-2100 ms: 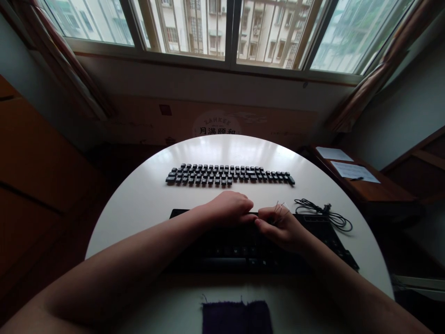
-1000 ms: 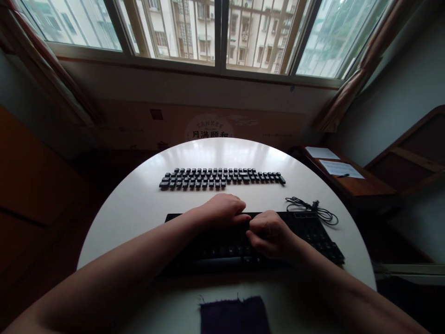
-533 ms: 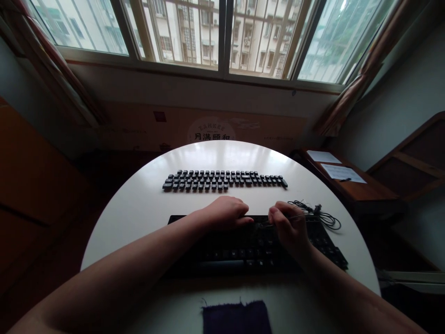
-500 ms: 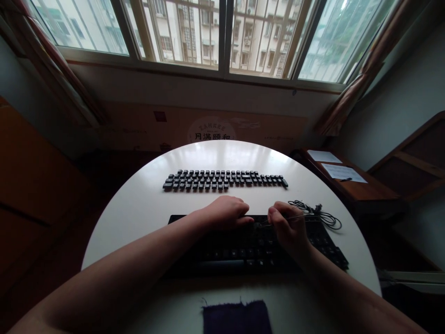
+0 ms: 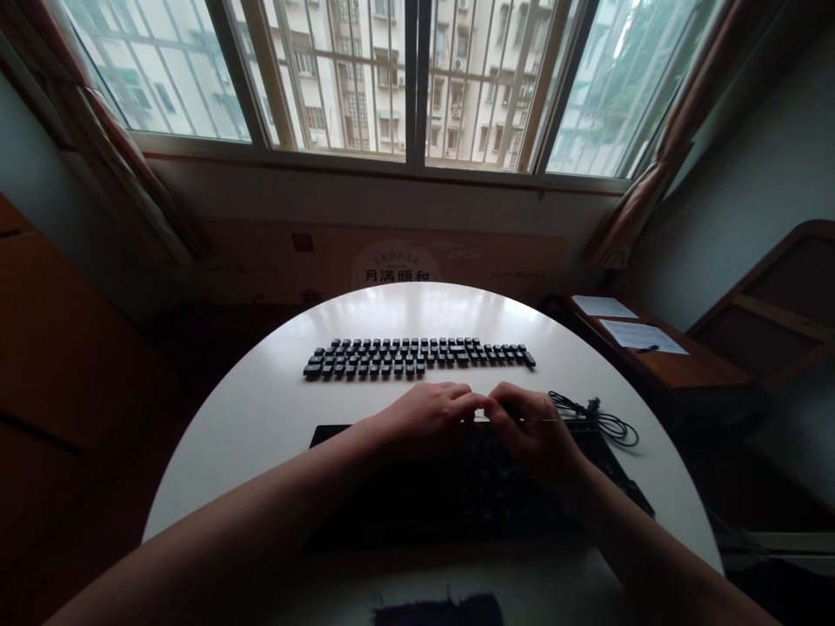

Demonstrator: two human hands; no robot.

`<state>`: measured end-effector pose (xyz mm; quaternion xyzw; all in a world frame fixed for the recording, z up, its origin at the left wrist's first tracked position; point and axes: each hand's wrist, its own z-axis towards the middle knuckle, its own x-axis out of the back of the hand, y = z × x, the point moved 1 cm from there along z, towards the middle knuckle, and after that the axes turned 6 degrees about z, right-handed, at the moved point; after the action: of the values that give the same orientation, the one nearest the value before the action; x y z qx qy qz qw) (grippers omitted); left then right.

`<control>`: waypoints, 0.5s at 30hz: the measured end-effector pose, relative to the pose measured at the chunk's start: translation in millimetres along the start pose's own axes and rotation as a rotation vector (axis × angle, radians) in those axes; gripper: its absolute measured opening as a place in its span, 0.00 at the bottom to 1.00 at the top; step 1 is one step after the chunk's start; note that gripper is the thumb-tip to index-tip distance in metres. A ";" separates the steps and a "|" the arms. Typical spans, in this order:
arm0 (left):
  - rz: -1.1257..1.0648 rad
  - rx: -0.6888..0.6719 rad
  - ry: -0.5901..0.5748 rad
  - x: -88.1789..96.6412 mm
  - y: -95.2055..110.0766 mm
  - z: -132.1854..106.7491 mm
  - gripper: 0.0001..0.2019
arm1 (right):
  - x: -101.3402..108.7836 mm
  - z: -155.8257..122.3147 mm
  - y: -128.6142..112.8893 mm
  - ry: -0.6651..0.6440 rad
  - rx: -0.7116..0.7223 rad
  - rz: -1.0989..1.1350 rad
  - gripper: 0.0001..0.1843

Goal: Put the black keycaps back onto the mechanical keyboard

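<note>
A black keyboard [image 5: 617, 474] lies on the white round table, much of it dark or covered by my forearms. Above its back edge my right hand [image 5: 533, 435] is closed around a thin wire keycap puller [image 5: 540, 421], whose wire sticks out to the right of the fingers. My left hand [image 5: 424, 416] meets it from the left, fingers pinched together at the puller's tip by the right fingertips. Whatever sits between those left fingers is hidden. Behind the hands, loose black keycaps [image 5: 397, 358] stand in several neat rows.
A coiled black cable [image 5: 610, 426] rests at the keyboard's back right corner. Dark frayed cloth [image 5: 444, 611] lies at the table's [image 5: 228, 435] near side. To the right, a brown wooden stand [image 5: 691, 361] holds papers [image 5: 643, 337] and a pen. Windows are ahead.
My hands have risen off the keys and come together, the left fingertips now meeting the right ones at the puller. The view has tipped slightly upward.
</note>
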<state>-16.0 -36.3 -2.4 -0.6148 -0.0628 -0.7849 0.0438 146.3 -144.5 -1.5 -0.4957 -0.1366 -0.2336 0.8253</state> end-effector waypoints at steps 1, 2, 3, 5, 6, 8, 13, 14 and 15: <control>0.024 -0.003 -0.004 -1.3 0.0 0.7 0.10 | 0.3 0.5 0.0 -0.002 0.005 -0.002 0.14; 0.037 -0.007 -0.004 -2.6 -0.3 1.3 0.10 | 0.5 0.9 0.3 -0.005 0.005 -0.006 0.15; 0.037 -0.010 0.000 -3.9 -0.9 1.8 0.10 | 0.6 1.2 1.0 -0.007 0.001 -0.012 0.15; 0.003 -0.010 0.018 -6.2 -2.5 2.2 0.11 | 0.8 1.6 2.9 -0.007 -0.017 -0.023 0.15; -0.025 -0.008 0.027 -6.9 -3.4 2.2 0.12 | 0.9 1.8 3.9 -0.003 -0.026 -0.029 0.15; -0.085 0.007 0.039 -7.7 -4.5 1.7 0.16 | 1.1 2.0 5.2 0.019 -0.039 -0.043 0.16; -0.202 0.060 0.078 -7.2 -4.6 0.6 0.19 | 0.2 2.3 4.9 0.051 -0.036 -0.051 0.15; -0.217 0.064 0.088 -7.6 -5.0 0.3 0.19 | 0.0 2.3 5.1 0.056 -0.032 -0.050 0.15; -0.230 0.067 0.097 -8.4 -5.9 -0.1 0.20 | 0.0 2.2 5.7 0.065 -0.029 -0.052 0.15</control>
<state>-14.9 -30.5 -10.8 -0.5632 -0.1569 -0.8110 -0.0227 149.3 -140.3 -4.7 -0.4962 -0.1192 -0.2727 0.8156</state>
